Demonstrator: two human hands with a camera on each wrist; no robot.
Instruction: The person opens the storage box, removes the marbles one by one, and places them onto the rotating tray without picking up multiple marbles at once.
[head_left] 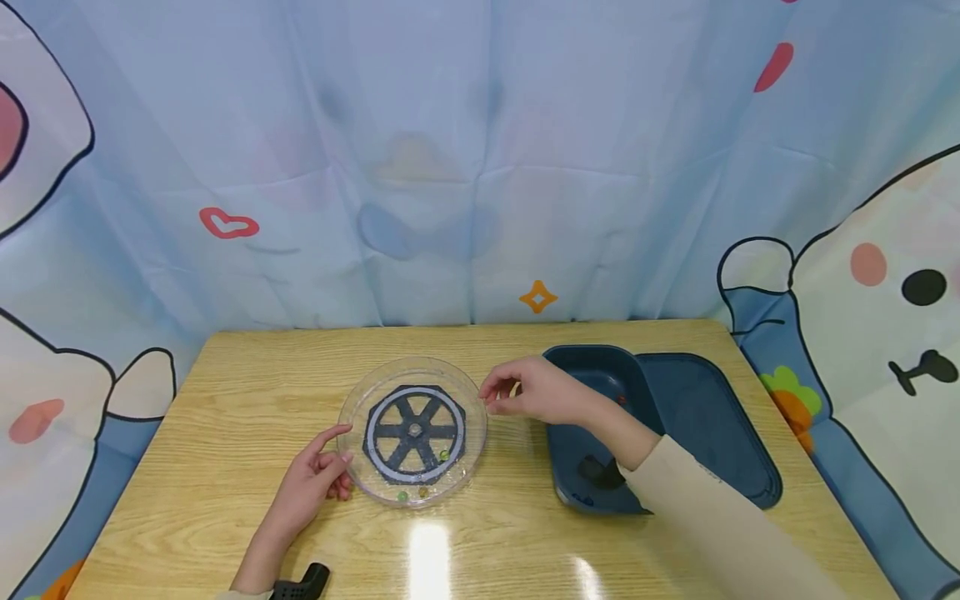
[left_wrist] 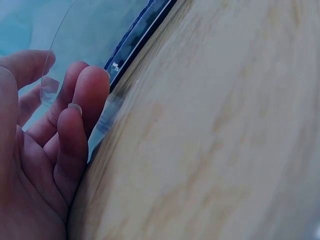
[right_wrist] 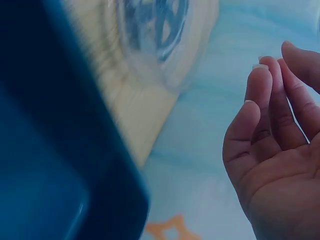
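Observation:
A clear round plastic dish [head_left: 352, 400] sits on the wooden table, with a dark spoked wheel [head_left: 415, 430] in its middle. Several small glass beads lie inside, a green bead [head_left: 402, 497] and an amber bead [head_left: 423, 492] among them. At the dish's left rim, the left hand [head_left: 311, 475] holds the edge with thumb and index finger; its other fingers curl below. The right hand [head_left: 543, 392] hovers by the right rim, fingers loosely bent. In the right wrist view, nothing shows between the right hand's fingers [right_wrist: 260, 90], and thumb and fingertips stand slightly apart.
Beneath the right forearm stands a deep dark blue bin [head_left: 562, 467] containing a black object [head_left: 600, 473] and small red bits. Against it lies a shallow dark blue tray [head_left: 697, 417]. A printed curtain [head_left: 450, 167] hangs behind the table's far edge.

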